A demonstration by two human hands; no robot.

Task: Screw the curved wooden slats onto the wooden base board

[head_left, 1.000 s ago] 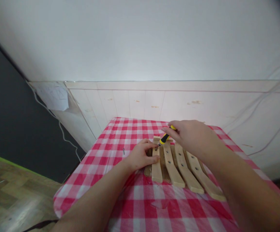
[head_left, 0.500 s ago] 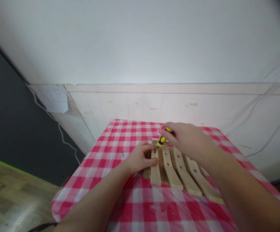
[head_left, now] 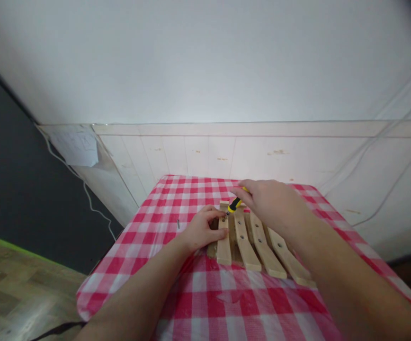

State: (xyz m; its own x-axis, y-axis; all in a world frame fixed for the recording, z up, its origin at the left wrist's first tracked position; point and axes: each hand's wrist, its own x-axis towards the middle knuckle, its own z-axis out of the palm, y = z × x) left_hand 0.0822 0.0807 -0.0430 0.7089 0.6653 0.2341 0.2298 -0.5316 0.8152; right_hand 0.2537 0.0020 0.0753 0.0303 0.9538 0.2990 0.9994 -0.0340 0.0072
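A wooden slat assembly of several pale slats with holes lies on a table under a red and white checked cloth. My left hand rests on the far end of the leftmost slat, fingers curled onto it beside a screw hole. My right hand is closed on a yellow and black screwdriver, whose tip points down at the top of that leftmost slat, right by my left fingertips.
A small dark screw lies on the cloth left of my left hand. A white panelled wall stands just behind the table. A white cable hangs at the left. Wooden floor lies at lower left.
The view has shifted slightly, so hands and slats sit a little further left in the picture. The screwdriver has turned a little in my right fingers; both hands stay on the leftmost slat.
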